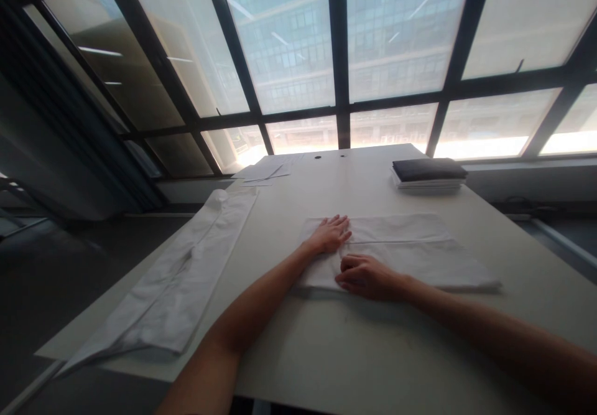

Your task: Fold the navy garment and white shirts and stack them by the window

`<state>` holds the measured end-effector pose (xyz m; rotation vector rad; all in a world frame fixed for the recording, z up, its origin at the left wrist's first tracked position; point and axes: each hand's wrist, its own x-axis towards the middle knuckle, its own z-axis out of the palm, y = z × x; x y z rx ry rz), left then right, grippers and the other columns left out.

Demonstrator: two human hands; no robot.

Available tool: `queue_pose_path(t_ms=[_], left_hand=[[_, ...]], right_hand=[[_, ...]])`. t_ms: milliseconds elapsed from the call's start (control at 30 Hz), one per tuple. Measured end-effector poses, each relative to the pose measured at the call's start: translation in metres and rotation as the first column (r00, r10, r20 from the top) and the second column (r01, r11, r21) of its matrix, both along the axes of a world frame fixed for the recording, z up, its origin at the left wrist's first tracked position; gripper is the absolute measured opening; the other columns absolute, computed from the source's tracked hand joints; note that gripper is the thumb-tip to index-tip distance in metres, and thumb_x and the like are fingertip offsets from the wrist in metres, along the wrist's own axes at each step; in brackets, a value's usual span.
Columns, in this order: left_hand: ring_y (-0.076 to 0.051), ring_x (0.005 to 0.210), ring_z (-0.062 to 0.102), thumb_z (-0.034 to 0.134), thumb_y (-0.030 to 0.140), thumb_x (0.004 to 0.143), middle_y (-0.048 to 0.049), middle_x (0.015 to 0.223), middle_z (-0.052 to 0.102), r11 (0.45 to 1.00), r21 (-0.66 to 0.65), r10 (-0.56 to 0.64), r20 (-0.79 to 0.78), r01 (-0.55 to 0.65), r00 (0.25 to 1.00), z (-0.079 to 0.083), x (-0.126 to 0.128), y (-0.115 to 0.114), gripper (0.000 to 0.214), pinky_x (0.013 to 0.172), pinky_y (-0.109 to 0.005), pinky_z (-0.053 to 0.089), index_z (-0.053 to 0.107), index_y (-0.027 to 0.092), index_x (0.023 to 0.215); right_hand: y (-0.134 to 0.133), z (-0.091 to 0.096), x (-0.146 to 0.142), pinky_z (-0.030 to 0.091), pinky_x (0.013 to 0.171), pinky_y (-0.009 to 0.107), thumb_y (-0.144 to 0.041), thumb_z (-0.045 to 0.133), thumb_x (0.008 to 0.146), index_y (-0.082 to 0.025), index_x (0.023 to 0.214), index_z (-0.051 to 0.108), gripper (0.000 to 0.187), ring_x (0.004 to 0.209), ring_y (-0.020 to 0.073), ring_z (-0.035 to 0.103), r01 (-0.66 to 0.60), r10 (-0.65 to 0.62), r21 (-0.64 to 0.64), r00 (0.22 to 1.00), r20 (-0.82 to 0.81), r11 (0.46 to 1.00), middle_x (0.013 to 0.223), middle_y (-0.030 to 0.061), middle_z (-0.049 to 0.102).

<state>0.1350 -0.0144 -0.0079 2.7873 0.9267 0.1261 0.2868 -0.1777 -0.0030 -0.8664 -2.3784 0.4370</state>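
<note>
At 4 o'clock from the middle of the view, a white cloth (pixel 420 262) lies folded into a soft, flat oblong, lightly wrinkled, one long crease across it. The left hand (pixel 330 236) rests on it, grip spread flat; the right hand (pixel 368 277) has its grip curled, and whether it pinches fabric I cannot tell. The smooth pale surface (pixel 298 353) carries a rumpled white garment (pixel 196 278) at 8, thin sheets (pixel 263 169) at 10, a dark-topped folded stack (pixel 429 172) at 3. Dark-framed windows (pixel 284 41) fill 12.

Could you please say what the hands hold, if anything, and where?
The flat left hand holds nothing; whether the curled right hand pinches the left part of the white cloth cannot be told.
</note>
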Motion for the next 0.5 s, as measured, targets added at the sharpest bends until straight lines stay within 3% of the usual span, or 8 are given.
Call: queue_pose_path(t_ms=[200, 333, 400, 500], left_hand=[[-0.025, 0.152, 0.028, 0.028, 0.04, 0.107, -0.0106, 0.161, 0.036, 0.998, -0.011, 0.058, 0.097, -0.057, 0.994, 0.002, -0.001, -0.013, 0.053, 0.123, -0.051, 0.018, 0.037, 0.022, 0.155], [-0.028, 0.152, 0.025, 0.029, 0.041, 0.105, -0.0124, 0.164, 0.031, 0.993, -0.004, 0.116, 0.074, -0.116, 0.99, 0.001, 0.0, -0.038, 0.056, 0.122, -0.054, 0.021, 0.035, 0.02, 0.156], [-0.032, 0.153, 0.021, 0.032, 0.044, 0.104, -0.0138, 0.165, 0.026, 0.991, 0.028, 0.128, 0.061, -0.13, 0.99, -0.001, 0.001, -0.05, 0.059, 0.121, -0.056, 0.02, 0.034, 0.017, 0.157], [-0.032, 0.153, 0.021, 0.034, 0.042, 0.103, -0.0151, 0.165, 0.027, 0.984, 0.094, 0.144, 0.069, -0.151, 0.987, -0.005, 0.003, -0.058, 0.059, 0.122, -0.055, 0.019, 0.037, 0.014, 0.155]], right_hand=[[0.0, -0.001, 0.002, 0.047, 0.073, 0.028, -0.038, 0.051, 0.1, -0.023, 0.094, 0.078, 0.031, 0.074, 0.016, 0.059, -0.012, 0.005, -0.095, 0.997, -0.081, 0.995, 0.089, 0.0058, 0.066], [0.013, -0.002, 0.021, 0.05, 0.077, 0.031, -0.037, 0.051, 0.1, -0.021, 0.094, 0.077, 0.031, 0.08, 0.0193, 0.063, 0.215, -0.223, -0.058, 0.944, -0.243, 0.975, 0.091, 0.0089, 0.071], [0.026, -0.001, 0.043, 0.051, 0.077, 0.032, -0.035, 0.052, 0.098, -0.02, 0.093, 0.076, 0.029, 0.079, 0.0201, 0.064, 0.412, -0.412, -0.065, 0.864, -0.291, 0.909, 0.09, 0.0093, 0.072], [0.044, 0.004, 0.093, 0.052, 0.082, 0.032, -0.028, 0.054, 0.092, -0.017, 0.098, 0.076, 0.026, 0.083, 0.0216, 0.066, 0.702, -0.706, -0.128, 0.655, -0.271, 0.7, 0.097, 0.0107, 0.075]])
